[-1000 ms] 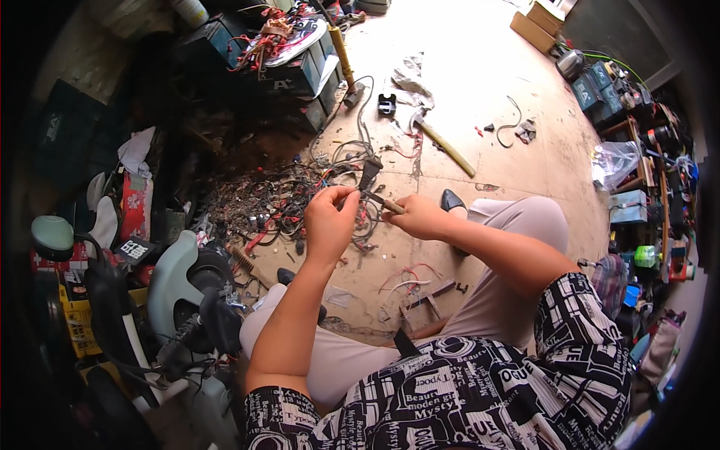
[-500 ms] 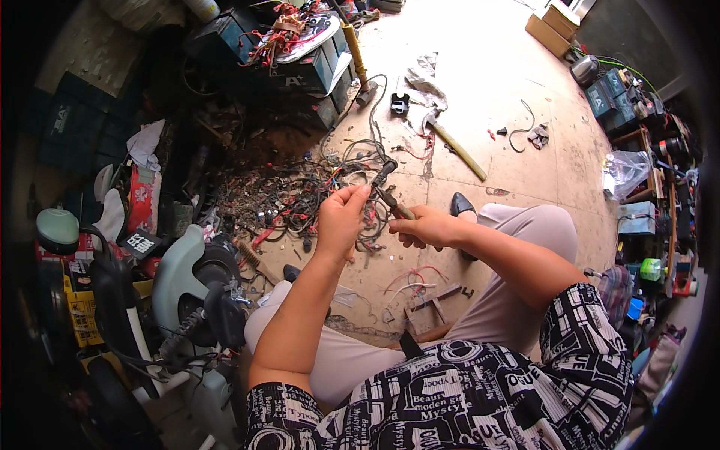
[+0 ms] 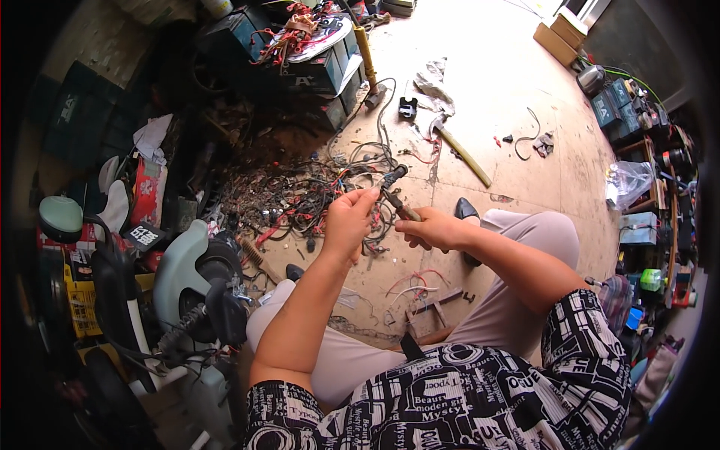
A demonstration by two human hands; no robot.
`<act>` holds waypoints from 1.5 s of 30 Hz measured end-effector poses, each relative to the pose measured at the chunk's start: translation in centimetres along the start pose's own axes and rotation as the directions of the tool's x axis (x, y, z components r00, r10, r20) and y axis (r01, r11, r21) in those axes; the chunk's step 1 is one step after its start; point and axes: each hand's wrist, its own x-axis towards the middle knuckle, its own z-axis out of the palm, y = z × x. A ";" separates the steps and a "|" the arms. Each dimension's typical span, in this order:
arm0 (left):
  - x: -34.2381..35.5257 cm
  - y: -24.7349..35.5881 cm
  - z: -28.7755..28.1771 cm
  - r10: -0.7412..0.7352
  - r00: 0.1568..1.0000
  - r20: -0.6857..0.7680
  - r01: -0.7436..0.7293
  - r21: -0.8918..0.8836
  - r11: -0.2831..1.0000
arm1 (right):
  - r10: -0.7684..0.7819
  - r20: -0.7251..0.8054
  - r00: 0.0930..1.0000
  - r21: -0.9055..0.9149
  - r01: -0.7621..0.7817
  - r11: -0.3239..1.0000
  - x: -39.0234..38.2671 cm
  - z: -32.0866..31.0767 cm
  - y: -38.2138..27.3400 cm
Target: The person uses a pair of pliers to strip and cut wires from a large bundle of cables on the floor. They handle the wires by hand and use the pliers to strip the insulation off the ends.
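Thumb and fingers of my left hand point(image 3: 349, 222) are pinched together on a cable with a black connector point(image 3: 394, 176), which sticks out beyond the fingertips. My right hand point(image 3: 436, 229) is wrapped around a slim tool with a brownish handle point(image 3: 406, 212); I cannot tell its exact kind. The dark front of that tool is close to the connector, just right of my left fingertips. Whether the two touch is unclear. Below and behind both hands, a tangled heap of cables point(image 3: 352, 169) lies on the floor.
A hammer point(image 3: 465, 156) lies on the floor ahead, near a black clip-like part point(image 3: 407, 109). Dark battery boxes point(image 3: 311, 75) with red wires stand at the far left. A small scooter point(image 3: 176, 277) is on the left. Crowded shelves point(image 3: 649, 187) line the right side.
The view has shifted slightly, so the floor things appear a little farther right and lower. Both hands keep their grips; the connector now points more to the right.
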 end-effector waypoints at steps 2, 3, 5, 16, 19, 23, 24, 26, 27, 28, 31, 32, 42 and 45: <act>0.1 -0.1 0.1 0.002 1.000 0.005 -0.002 -0.011 1.000 | -0.023 -0.006 1.000 0.038 0.024 0.999 0.5 0.0 1.1; 0.1 -0.1 0.2 0.004 1.000 0.005 -0.004 -0.011 1.000 | -0.045 -0.013 0.999 0.077 0.046 0.996 0.7 0.0 1.4; 0.2 0.0 0.1 0.011 1.000 0.013 -0.011 0.009 1.000 | -0.038 -0.008 0.999 0.096 0.039 0.995 0.2 0.1 0.8; 1.8 -0.5 1.9 0.060 0.996 0.064 -0.073 0.212 0.975 | 0.004 -0.086 0.996 0.149 0.009 0.989 -1.0 -1.5 1.8; 2.8 -1.9 2.4 0.137 0.986 0.100 -0.161 0.290 0.943 | -0.028 -0.245 0.969 -0.099 0.003 0.995 -1.6 -2.3 2.4; 3.7 -3.3 3.1 0.208 0.971 0.115 -0.237 0.406 0.883 | -0.038 -0.351 0.936 -0.268 -0.061 0.961 -2.2 -3.0 3.3; 4.0 -3.7 3.0 0.216 0.970 0.109 -0.242 0.457 0.856 | -0.037 -0.354 0.934 -0.265 -0.063 0.962 -2.4 -3.1 3.3; 4.1 -3.7 3.4 0.226 0.968 0.108 -0.248 0.538 0.806 | -0.067 -0.422 0.904 -0.302 -0.071 0.951 -2.8 -3.3 3.0; 4.3 -3.8 3.4 0.226 0.968 0.112 -0.250 0.538 0.805 | -0.066 -0.425 0.903 -0.300 -0.072 0.951 -2.8 -3.4 3.2; 4.4 -3.5 3.4 0.130 0.986 0.102 -0.164 0.504 0.848 | -0.068 -0.449 0.891 -0.277 -0.067 0.958 -2.6 -3.6 3.5; 4.1 -3.4 4.0 0.064 0.993 0.103 -0.105 0.467 0.878 | -0.077 -0.417 0.906 -0.214 -0.015 0.977 -1.7 -4.1 4.7; 4.0 -3.4 4.2 0.110 0.988 0.112 -0.148 0.435 0.888 | -0.085 -0.359 0.929 -0.171 0.024 0.985 -1.4 -4.2 5.2; 3.5 -3.0 3.9 0.474 0.847 0.239 -0.493 0.685 0.536 | 0.036 -0.069 0.997 0.077 -0.030 0.997 -0.6 -4.2 5.6; 3.0 -2.7 4.2 0.580 0.754 0.310 -0.579 0.731 0.361 | 0.053 -0.087 0.995 0.065 -0.047 0.997 -0.9 -4.1 5.2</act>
